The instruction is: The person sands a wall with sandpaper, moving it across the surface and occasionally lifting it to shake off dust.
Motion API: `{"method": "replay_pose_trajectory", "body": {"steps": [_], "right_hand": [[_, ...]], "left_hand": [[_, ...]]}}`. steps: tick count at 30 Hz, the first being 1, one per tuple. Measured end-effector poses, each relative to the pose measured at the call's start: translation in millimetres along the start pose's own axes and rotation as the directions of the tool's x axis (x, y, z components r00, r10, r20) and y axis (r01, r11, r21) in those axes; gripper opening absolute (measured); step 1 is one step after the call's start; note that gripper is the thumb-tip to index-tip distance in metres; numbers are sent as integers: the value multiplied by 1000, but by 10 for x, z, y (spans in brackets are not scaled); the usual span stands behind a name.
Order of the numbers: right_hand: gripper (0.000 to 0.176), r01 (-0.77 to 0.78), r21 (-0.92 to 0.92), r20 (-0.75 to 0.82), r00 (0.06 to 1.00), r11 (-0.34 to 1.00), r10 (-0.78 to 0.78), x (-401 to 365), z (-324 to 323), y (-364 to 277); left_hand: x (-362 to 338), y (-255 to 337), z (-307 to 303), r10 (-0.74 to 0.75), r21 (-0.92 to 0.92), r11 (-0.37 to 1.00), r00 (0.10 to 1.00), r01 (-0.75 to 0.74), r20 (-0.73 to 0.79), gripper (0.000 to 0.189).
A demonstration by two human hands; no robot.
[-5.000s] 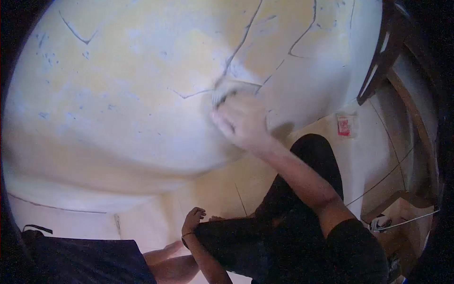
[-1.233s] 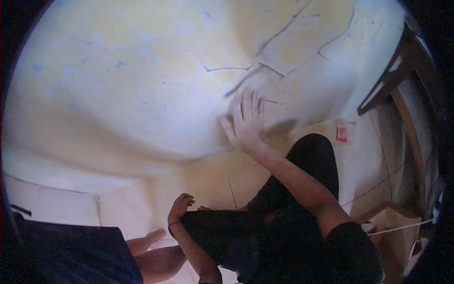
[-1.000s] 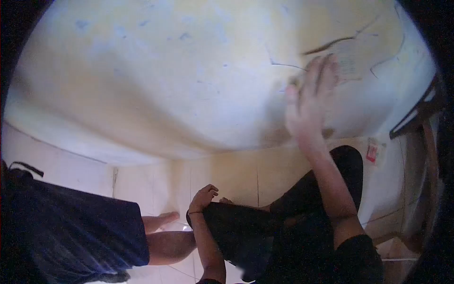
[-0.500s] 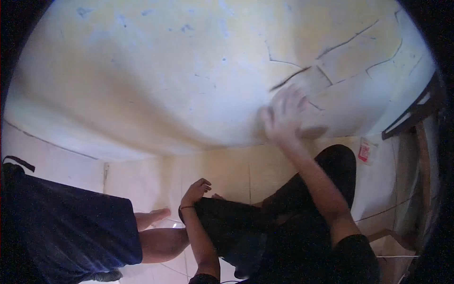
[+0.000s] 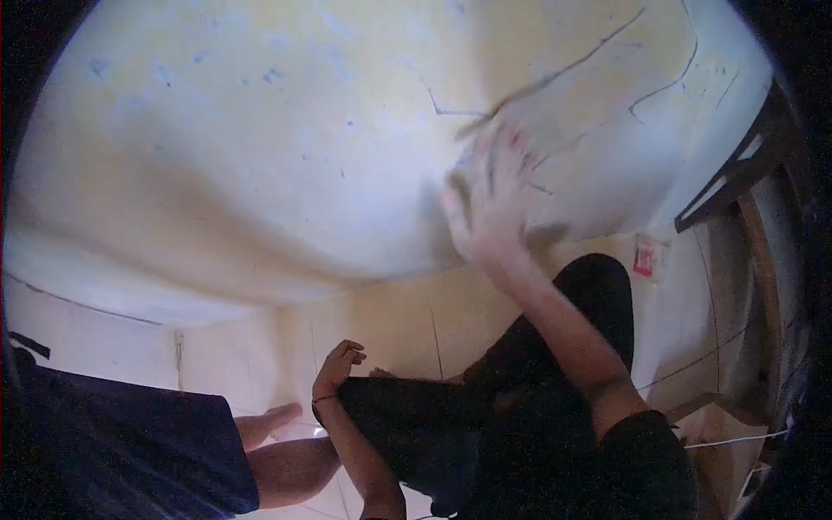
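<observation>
My right hand (image 5: 496, 195) reaches up to the cracked, pale plaster wall (image 5: 364, 173). Its fingers are apart and blurred by motion, right at a long crack (image 5: 555, 78) in the plaster. Nothing shows in that hand; a dark shadow lies by its thumb. Over my bent knee rests my left hand (image 5: 336, 368), a thin band (image 5: 323, 399) round its wrist. Its fingers are loosely bent with gaps between them, and it holds nothing.
Another person in dark blue shorts (image 5: 147, 433) is close on the left, one leg stretched toward mine. A red-and-white packet (image 5: 647, 257) lies on the tiled floor (image 5: 399, 325) by the wall. Dark furniture (image 5: 732, 182) stands at right, with a white cable (image 5: 737, 439) below.
The view has shifted, so the wall cracks and the packet appear further left. My right hand is still at the crack, its fingers a little higher. My left hand stays on the knee.
</observation>
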State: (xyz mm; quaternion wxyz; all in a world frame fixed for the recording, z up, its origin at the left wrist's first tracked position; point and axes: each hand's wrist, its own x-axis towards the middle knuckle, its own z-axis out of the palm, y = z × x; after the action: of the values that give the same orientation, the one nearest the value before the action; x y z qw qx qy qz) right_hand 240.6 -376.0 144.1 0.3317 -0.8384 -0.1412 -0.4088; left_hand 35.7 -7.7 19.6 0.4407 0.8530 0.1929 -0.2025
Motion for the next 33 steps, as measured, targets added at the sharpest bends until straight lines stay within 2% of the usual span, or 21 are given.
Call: {"method": "replay_pose_trajectory", "body": {"steps": [1,4,6,7,8,10,13,14,16,17,19,22,23,25,27,28,30,31,33], "right_hand": [[74,-33,40,-84,996,999,36,156,-133,-38],[73,-59,-149,-28,998,987,55,-11,93,165],[74,57,-186,69,997,981,-45,-534,406,319],[74,108,-192,119,989,975,-86,-589,415,202],[75,52,-143,64,997,988,-43,-552,439,180],[76,-60,-33,-4,998,998,60,-41,57,-44],[76,-37,-172,-110,994,984,19,180,-47,102],[76,8,-192,-12,1000,981,-11,-70,84,182],[75,112,-230,158,984,967,-76,-688,533,347],[75,82,-165,89,994,983,-67,-604,501,260],[75,21,-24,-32,999,999,-22,-278,275,42],[78,-21,-88,-153,988,996,7,189,-100,4],[79,8,-150,-82,996,989,-20,-9,52,106],[81,90,-269,48,996,959,-80,-535,487,351],[79,58,-176,101,994,983,-40,-458,318,181],[78,39,-129,128,991,991,-22,-378,233,76],[79,12,-99,-47,999,995,-17,-24,22,-39],[79,7,-89,-144,989,996,-19,97,-33,-38],[76,56,-138,-19,998,989,-60,-299,314,172]], "left_hand": [[-95,19,43,-7,-25,1000,1000,6,-20,26],[34,-305,12,1,73,997,1000,-3,19,26],[32,-91,46,-44,32,999,997,42,57,26],[27,-10,24,-76,18,997,995,75,72,26],[36,22,-5,-47,13,999,998,46,46,26],[3,-57,12,-16,-4,1000,1000,16,4,26],[15,-278,23,-31,60,998,1000,31,1,26],[29,-265,22,-24,107,994,1000,23,11,27],[139,-268,36,-29,40,999,998,27,53,28],[165,-287,22,-39,16,999,996,38,80,28],[68,-42,11,-8,11,1000,1000,8,22,29],[-17,-193,28,-35,64,997,999,35,-2,28],[16,-269,28,-36,90,995,999,36,-5,27],[57,-273,66,-10,21,1000,999,10,30,27],[140,-216,45,-38,24,999,994,36,99,27],[149,-150,7,9,0,1000,998,-9,66,27],[-65,-72,44,57,-51,997,998,-55,27,27],[-48,-172,56,23,-17,1000,999,-23,23,27],[23,-282,40,-25,49,999,1000,25,2,26]]}}
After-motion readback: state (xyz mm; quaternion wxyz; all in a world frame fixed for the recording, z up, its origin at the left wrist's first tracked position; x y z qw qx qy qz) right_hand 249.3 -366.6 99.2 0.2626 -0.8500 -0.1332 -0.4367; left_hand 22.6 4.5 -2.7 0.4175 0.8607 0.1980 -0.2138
